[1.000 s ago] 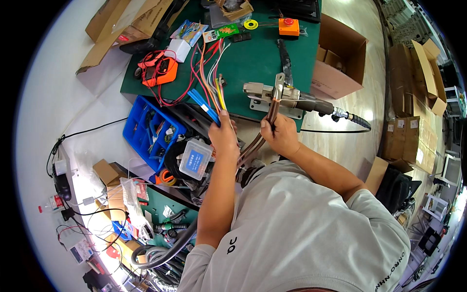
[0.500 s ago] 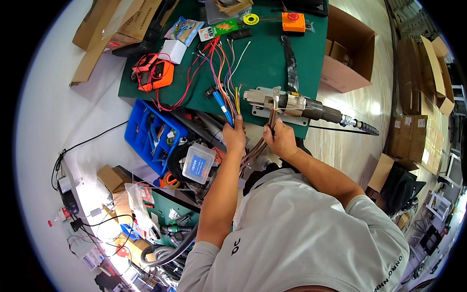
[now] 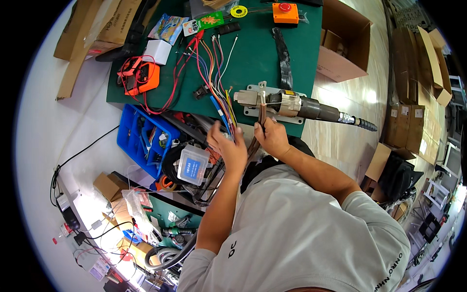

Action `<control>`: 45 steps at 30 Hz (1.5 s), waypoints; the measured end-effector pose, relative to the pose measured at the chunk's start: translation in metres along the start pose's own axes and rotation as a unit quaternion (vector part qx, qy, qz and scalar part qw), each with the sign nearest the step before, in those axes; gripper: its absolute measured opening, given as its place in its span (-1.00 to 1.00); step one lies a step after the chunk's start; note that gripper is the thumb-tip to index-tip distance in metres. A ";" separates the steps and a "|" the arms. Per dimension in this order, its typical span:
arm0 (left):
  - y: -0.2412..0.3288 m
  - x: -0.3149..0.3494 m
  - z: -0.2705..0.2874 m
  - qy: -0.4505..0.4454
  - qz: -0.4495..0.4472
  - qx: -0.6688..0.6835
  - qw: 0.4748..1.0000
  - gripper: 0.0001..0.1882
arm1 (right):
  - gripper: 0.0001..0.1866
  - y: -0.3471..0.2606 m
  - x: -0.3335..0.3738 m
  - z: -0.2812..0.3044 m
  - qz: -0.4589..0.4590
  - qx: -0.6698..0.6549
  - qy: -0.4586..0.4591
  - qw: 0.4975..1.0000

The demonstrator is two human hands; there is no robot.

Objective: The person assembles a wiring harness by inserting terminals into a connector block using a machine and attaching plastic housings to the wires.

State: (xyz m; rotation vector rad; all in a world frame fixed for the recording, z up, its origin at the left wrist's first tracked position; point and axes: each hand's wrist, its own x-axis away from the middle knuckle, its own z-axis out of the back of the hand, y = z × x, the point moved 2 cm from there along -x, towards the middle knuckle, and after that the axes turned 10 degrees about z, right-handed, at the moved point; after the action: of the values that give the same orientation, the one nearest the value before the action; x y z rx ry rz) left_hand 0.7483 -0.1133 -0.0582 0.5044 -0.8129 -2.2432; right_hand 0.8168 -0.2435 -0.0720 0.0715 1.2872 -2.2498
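Within right hand (image 3: 273, 139), brown cable (image 3: 262, 115), lug (image 3: 262, 92) above

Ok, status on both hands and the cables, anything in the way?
Left hand open by coloured wires, contact unclear. Right hand gripping brown cables. Metal lug at their tip overlaps hydraulic tool in view; contact unclear.
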 end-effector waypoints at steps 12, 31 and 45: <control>-0.007 0.020 -0.004 -0.448 0.144 0.119 0.875 -0.54 | -0.70 -0.001 -0.001 0.004 -0.089 -0.149 -0.084 0.981; 0.002 0.024 -0.001 -0.395 0.145 0.127 0.898 -0.56 | -0.60 -0.001 -0.006 0.018 -0.154 -0.237 -0.110 0.953; 0.008 0.023 0.004 -0.326 0.103 0.157 0.927 -0.56 | -0.74 -0.011 -0.009 0.022 -0.197 -0.350 -0.079 0.912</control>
State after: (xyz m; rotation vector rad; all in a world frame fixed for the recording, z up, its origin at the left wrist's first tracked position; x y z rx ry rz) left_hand 0.7346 -0.1330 -0.0526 -0.2134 -1.4982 -2.0944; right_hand 0.8238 -0.2536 -0.0484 -0.6712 2.0684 -1.8906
